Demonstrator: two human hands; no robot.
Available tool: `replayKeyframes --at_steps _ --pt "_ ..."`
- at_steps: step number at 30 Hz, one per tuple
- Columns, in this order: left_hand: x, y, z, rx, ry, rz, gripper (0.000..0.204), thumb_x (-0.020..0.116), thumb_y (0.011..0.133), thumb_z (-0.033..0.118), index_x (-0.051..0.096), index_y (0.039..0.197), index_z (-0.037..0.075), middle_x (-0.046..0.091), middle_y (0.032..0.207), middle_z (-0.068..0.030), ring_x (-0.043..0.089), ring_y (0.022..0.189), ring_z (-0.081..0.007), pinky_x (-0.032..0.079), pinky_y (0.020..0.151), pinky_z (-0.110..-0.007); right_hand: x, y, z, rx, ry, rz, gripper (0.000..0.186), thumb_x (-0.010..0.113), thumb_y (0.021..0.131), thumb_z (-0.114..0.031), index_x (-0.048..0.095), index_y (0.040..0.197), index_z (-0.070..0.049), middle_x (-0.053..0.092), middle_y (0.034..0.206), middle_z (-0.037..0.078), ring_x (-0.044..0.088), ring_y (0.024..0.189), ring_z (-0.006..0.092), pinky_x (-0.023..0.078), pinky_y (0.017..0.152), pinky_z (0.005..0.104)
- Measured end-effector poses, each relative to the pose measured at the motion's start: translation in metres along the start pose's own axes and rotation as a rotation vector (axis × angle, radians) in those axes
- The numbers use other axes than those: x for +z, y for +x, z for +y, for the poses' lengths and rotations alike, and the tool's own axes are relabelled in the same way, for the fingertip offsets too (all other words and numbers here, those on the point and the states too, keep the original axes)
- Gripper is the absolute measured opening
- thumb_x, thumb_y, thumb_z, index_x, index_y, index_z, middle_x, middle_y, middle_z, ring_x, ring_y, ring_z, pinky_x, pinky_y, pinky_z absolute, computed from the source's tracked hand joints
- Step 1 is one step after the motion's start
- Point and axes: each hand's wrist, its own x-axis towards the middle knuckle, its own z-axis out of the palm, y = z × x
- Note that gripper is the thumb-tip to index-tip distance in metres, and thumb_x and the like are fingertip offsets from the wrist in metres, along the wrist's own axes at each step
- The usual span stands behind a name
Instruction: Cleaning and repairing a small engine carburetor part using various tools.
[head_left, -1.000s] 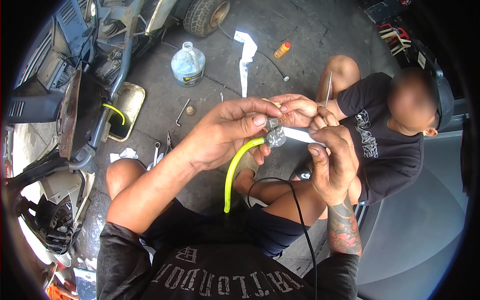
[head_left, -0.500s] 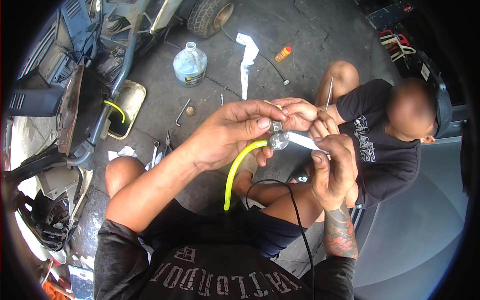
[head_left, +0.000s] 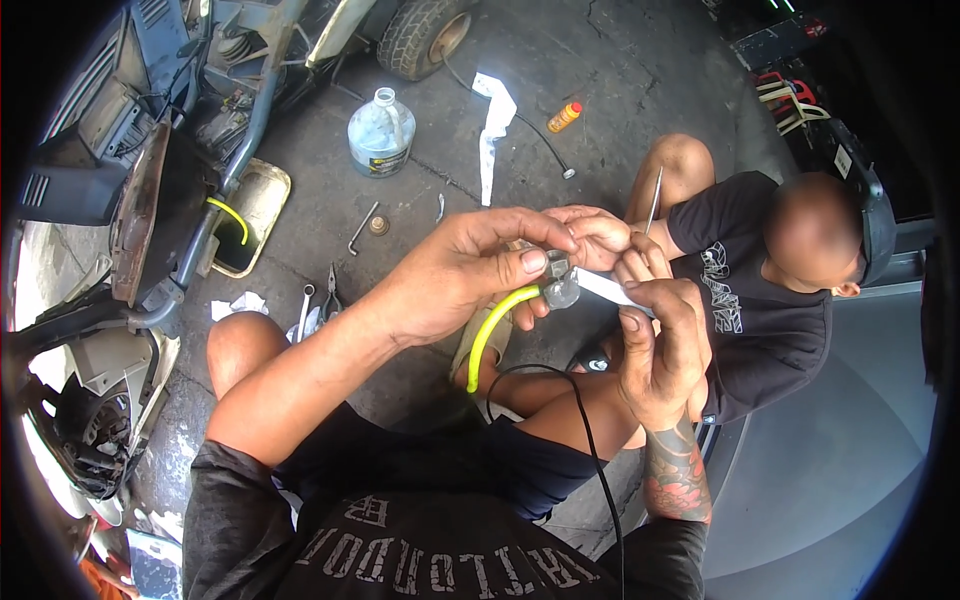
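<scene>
My left hand (head_left: pixel 445 275) grips a small grey metal fitting (head_left: pixel 562 291) between thumb and fingers, in front of my chest. A bright yellow-green hose (head_left: pixel 490 330) is joined to the fitting's left side and curves down to a loose end. Pinched between thumb and forefinger of my right hand (head_left: pixel 665 345) is a flat white strip (head_left: pixel 604 287). Its far tip reaches the fitting's right side; whether it touches cannot be told. Just beyond my fingers are a co-worker's hands (head_left: pixel 592 235), one with a thin metal rod (head_left: pixel 654 198) pointing up.
The co-worker (head_left: pixel 770 250) sits close at the right. On the floor are a large clear jug (head_left: pixel 381 140), a small orange bottle (head_left: pixel 564 118), a hex key (head_left: pixel 364 228), pliers (head_left: pixel 332 293) and a drip tray (head_left: pixel 270 205). Vehicle parts (head_left: pixel 140 220) crowd the left. A black cable (head_left: pixel 590 430) hangs before me.
The fitting has turned a little in my left hand, and the hose's loose end has swung right and up. The white strip has shifted slightly with my right hand, staying beside the fitting.
</scene>
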Motion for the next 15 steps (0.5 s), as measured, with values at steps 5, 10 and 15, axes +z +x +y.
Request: replayKeyframes --at_steps 5,10,15 --pt "-0.001 -0.001 0.002 0.002 -0.002 0.002 0.029 0.057 0.093 0.017 0.057 0.116 -0.001 0.056 0.118 -0.0122 0.061 0.08 -0.0155 0.055 0.068 -0.027 0.0 0.001 -0.001 -0.061 -0.026 0.032 0.014 0.062 0.086 -0.003 0.056 0.098 0.001 0.059 0.084 0.012 0.056 0.072 0.0214 0.045 0.065 0.0298" --pt "-0.001 -0.001 0.004 -0.005 0.056 0.016 0.027 0.058 0.093 0.016 0.057 0.115 0.0 0.055 0.118 -0.0114 0.061 0.082 -0.0151 0.054 0.069 -0.027 -0.004 0.004 -0.003 -0.061 -0.055 0.007 0.013 0.062 0.085 0.0 0.057 0.097 0.002 0.059 0.085 0.013 0.056 0.072 0.0219 0.046 0.066 0.0304" --pt "-0.001 -0.001 0.003 0.021 0.079 0.025 0.027 0.059 0.092 0.016 0.057 0.114 0.0 0.055 0.118 -0.01 0.061 0.081 -0.0144 0.054 0.069 -0.027 -0.01 0.01 -0.011 -0.069 -0.103 -0.004 0.014 0.063 0.082 0.002 0.059 0.095 0.003 0.06 0.084 0.013 0.057 0.072 0.0227 0.047 0.066 0.0313"
